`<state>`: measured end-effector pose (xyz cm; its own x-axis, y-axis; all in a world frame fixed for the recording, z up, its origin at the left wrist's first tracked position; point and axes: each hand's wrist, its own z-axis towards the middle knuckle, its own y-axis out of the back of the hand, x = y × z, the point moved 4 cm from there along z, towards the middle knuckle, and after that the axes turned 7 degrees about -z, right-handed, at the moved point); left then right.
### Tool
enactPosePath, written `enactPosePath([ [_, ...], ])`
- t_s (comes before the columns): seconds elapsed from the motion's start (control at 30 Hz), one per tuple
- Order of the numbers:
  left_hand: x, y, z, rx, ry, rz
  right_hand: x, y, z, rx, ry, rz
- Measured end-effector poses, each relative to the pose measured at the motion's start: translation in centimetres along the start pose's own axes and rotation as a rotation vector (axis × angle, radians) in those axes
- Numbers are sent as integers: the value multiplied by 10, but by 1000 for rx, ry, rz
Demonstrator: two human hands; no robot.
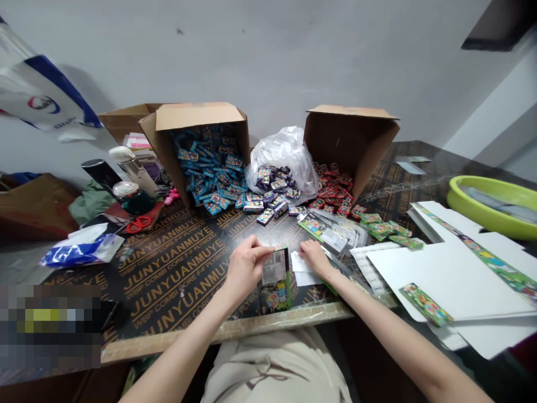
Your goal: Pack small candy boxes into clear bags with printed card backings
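My left hand (246,267) pinches the top edge of a flat printed packet (274,285), black and green with a clear window, held upright near the front edge of the table. To its right, my right hand (315,258) has its fingers curled down on white paper slips (306,277). Whether a single slip is between those fingertips is hard to make out. Behind the right hand lie more flat printed packets (331,232) with clear plastic. Small purple boxes (272,204) spill toward the hands from a clear plastic bag (285,148).
A carton of small blue boxes (213,168) lies open at back left; red boxes (335,190) spill from another carton (348,134). Green boxes (381,228), white card sheets (444,268) and a lime basin (495,207) are rightward. Red scissors (139,224) lie left.
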<state>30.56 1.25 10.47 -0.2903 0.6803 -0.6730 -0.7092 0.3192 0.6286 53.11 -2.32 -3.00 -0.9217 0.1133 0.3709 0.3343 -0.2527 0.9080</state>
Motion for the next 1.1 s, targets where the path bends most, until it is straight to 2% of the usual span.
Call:
enactPosePath([
  [0.17, 0, 1, 0, -19, -3, -24, -3, -1, -9, -79, -44, 102],
  [0.27, -1, 1, 0, -34, 3, -27, 0, 9, -9, -140, -57, 190],
  [0.4, -1, 3, -3, -101, 18, -49, 20, 52, -1, -276, -55, 300],
  [0.5, 0, 5, -5, -162, 24, -108, 54, 93, 10, -320, 4, 432],
  [0.57, 1, 7, -6, -183, 19, -139, 83, 113, 16, -241, 89, 621],
  [0.6, 1, 8, -6, -183, 13, -148, 98, 119, 19, -152, 129, 719],
  [0.67, -1, 10, -7, -173, -1, -154, 123, 121, 22, 61, 199, 858],
  [0.73, -4, 12, -7, -155, -2, -146, 138, 117, 23, 207, 258, 879],
  [0.83, -7, 14, -8, -145, 8, -126, 144, 107, 26, 250, 305, 785],
  [0.97, -8, 12, -8, -217, 22, -114, 140, 98, 29, 282, 291, 697],
  [1.1, -5, 6, -7, -254, 9, -58, 141, 94, 28, 258, 289, 652],
])
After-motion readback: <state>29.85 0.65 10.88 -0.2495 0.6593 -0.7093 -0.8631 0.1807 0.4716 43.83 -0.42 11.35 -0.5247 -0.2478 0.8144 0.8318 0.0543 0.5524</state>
